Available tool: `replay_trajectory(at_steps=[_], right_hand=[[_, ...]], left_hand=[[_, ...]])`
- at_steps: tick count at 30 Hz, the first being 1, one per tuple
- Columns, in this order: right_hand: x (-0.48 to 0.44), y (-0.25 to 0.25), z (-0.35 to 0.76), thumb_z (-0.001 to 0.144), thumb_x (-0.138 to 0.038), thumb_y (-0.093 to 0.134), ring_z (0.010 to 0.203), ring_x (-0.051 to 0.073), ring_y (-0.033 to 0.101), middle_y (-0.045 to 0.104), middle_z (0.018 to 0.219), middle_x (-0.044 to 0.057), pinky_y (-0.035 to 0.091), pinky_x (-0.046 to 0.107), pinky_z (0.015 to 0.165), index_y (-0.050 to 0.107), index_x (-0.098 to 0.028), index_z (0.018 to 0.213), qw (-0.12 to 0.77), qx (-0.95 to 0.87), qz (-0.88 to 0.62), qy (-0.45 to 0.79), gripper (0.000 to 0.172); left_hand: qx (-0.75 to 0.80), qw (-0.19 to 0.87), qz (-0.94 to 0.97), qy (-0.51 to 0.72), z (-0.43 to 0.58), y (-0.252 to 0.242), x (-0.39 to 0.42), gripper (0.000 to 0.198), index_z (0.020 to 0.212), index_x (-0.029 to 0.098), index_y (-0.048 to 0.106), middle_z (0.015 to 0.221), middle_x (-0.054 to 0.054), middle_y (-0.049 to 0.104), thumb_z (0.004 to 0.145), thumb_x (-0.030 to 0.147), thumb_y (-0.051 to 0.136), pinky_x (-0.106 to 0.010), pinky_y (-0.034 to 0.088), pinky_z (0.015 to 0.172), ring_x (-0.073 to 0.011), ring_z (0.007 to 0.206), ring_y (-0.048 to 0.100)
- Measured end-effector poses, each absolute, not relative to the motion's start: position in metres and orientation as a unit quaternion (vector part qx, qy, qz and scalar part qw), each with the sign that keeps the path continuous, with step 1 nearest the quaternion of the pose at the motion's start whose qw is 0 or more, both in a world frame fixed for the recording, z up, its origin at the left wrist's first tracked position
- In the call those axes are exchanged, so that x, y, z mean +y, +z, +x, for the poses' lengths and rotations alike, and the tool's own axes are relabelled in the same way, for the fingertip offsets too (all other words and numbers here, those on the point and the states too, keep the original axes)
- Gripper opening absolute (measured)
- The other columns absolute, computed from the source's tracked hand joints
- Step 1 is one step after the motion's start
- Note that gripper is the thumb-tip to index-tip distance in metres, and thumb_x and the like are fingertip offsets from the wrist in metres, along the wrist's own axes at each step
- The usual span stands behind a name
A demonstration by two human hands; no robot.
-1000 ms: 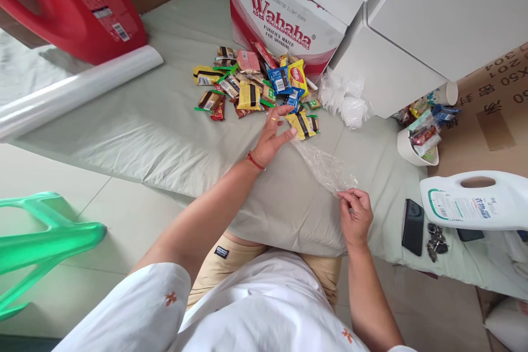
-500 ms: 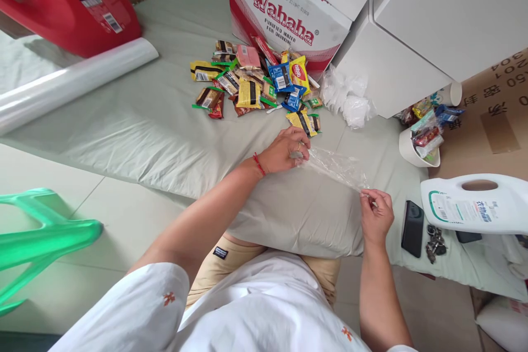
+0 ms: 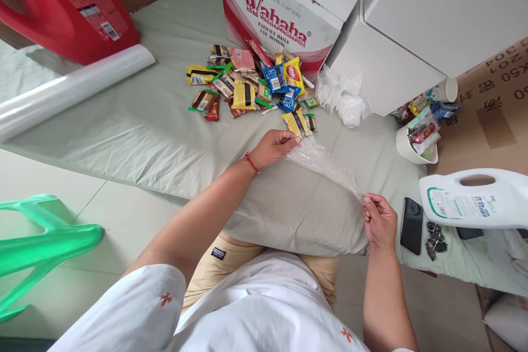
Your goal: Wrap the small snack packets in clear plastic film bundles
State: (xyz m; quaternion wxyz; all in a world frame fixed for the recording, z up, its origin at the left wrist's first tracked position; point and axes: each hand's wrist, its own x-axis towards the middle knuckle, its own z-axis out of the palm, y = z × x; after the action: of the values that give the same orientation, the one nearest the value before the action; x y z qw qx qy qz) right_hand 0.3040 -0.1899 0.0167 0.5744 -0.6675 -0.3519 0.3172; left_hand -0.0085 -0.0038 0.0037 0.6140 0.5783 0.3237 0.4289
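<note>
A clear plastic bag (image 3: 324,166) is stretched between my two hands, crinkled and slanting down to the right. My left hand (image 3: 275,147), with a ring and a red string bracelet, pinches its upper left end. At the lower right end, the fingertips of my right hand (image 3: 378,219) are closed on the plastic. Just beyond my left hand lies a yellow snack packet (image 3: 297,122). Behind it is a pile of small wrapped snacks (image 3: 244,93) in yellow, blue, red and green. Several crumpled clear bags (image 3: 350,104) sit right of the pile.
A Wahaha carton (image 3: 280,16) stands behind the snacks beside a white cabinet (image 3: 388,77). On the right are a white cup of packets (image 3: 406,146), a white detergent bottle (image 3: 454,217), a phone (image 3: 411,225) and keys (image 3: 435,239). Left are a plastic roll (image 3: 82,88), red jug (image 3: 53,16) and green stool (image 3: 53,236).
The bag is pulled narrower and more taut between my hands. My left hand has turned, its thumb now showing on top, and my right hand has shifted slightly outward.
</note>
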Motion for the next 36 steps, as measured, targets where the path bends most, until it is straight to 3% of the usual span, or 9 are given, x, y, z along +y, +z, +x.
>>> replay_trajectory(at_steps=[6,11,13,18,21,24,27,32,36], right_hand=[[-0.196,0.023,0.3,0.073,-0.043,0.088,0.051,0.008,0.043,0.059,0.063,-0.004,0.035,0.021,0.046,0.075,-0.022,0.08,0.539,-0.406,-0.653,0.343,0.025],[-0.192,0.06,0.288,0.085,-0.044,0.08,0.075,0.017,0.063,0.071,0.086,0.005,0.053,0.029,0.068,0.083,-0.024,0.092,0.187,-0.637,-0.522,0.536,0.022],[-0.184,0.073,0.283,0.089,-0.046,0.075,0.077,0.018,0.065,0.073,0.092,0.006,0.054,0.031,0.072,0.082,-0.024,0.105,0.117,-0.659,-0.47,0.575,0.028],[-0.142,0.074,0.263,0.091,-0.051,0.072,0.066,0.013,0.055,0.071,0.082,0.003,0.049,0.026,0.063,0.079,-0.023,0.095,0.309,-0.559,-0.613,0.466,0.029],[-0.114,0.067,0.241,0.087,-0.057,0.075,0.065,0.011,0.052,0.071,0.091,0.002,0.047,0.024,0.06,0.078,-0.025,0.099,0.392,-0.502,-0.621,0.458,0.035],[-0.099,0.067,0.216,0.084,-0.061,0.076,0.073,0.013,0.056,0.071,0.098,0.004,0.049,0.025,0.062,0.077,-0.025,0.106,0.406,-0.487,-0.581,0.511,0.042],[-0.097,0.065,0.2,0.079,-0.053,0.084,0.063,0.011,0.051,0.067,0.081,0.0,0.044,0.024,0.055,0.077,-0.024,0.097,0.405,-0.491,-0.581,0.507,0.034],[-0.1,0.058,0.194,0.075,-0.043,0.088,0.054,0.008,0.041,0.058,0.069,-0.004,0.033,0.022,0.046,0.074,-0.023,0.083,0.466,-0.45,-0.611,0.456,0.026],[-0.101,0.055,0.197,0.072,-0.043,0.089,0.055,0.008,0.04,0.056,0.069,-0.004,0.032,0.022,0.045,0.073,-0.022,0.081,0.485,-0.429,-0.613,0.452,0.028]], left_hand=[[0.32,0.615,0.555,0.46,-0.007,0.005,-0.002,0.043,0.074,0.019,0.073,0.071,0.001,0.063,0.078,0.062,0.077,-0.025,0.044,0.067,-0.0121,0.068,0.054],[0.315,0.633,0.509,0.491,-0.008,0.008,-0.001,0.041,0.075,0.02,0.073,0.072,0.0,0.064,0.077,0.06,0.079,-0.026,0.048,0.071,-0.0119,0.068,0.055],[0.308,0.644,0.504,0.485,-0.008,0.008,0.0,0.041,0.076,0.019,0.073,0.073,-0.001,0.065,0.076,0.06,0.08,-0.026,0.049,0.07,-0.0122,0.068,0.056],[0.289,0.655,0.527,0.458,-0.005,0.005,-0.002,0.041,0.08,0.018,0.075,0.067,0.0,0.062,0.078,0.059,0.079,-0.026,0.046,0.063,-0.0114,0.062,0.053],[0.281,0.665,0.532,0.442,-0.005,0.006,-0.004,0.043,0.082,0.018,0.075,0.064,0.001,0.06,0.078,0.061,0.079,-0.025,0.043,0.057,-0.0103,0.057,0.05],[0.287,0.676,0.535,0.417,-0.004,0.007,-0.007,0.048,0.089,0.016,0.076,0.067,0.001,0.061,0.076,0.062,0.08,-0.024,0.041,0.052,-0.0092,0.054,0.047],[0.293,0.672,0.548,0.402,-0.003,0.008,-0.008,0.052,0.094,0.014,0.076,0.065,0.003,0.059,0.076,0.063,0.079,-0.024,0.036,0.051,-0.0083,0.052,0.044],[0.305,0.63,0.55,0.455,0.0,0.006,-0.006,0.051,0.084,0.014,0.074,0.075,0.0,0.066,0.072,0.062,0.082,-0.025,0.042,0.066,-0.0106,0.068,0.054],[0.309,0.639,0.543,0.448,0.001,0.004,-0.005,0.051,0.083,0.015,0.073,0.069,0.002,0.062,0.07,0.062,0.083,-0.025,0.038,0.062,-0.0093,0.063,0.049]])
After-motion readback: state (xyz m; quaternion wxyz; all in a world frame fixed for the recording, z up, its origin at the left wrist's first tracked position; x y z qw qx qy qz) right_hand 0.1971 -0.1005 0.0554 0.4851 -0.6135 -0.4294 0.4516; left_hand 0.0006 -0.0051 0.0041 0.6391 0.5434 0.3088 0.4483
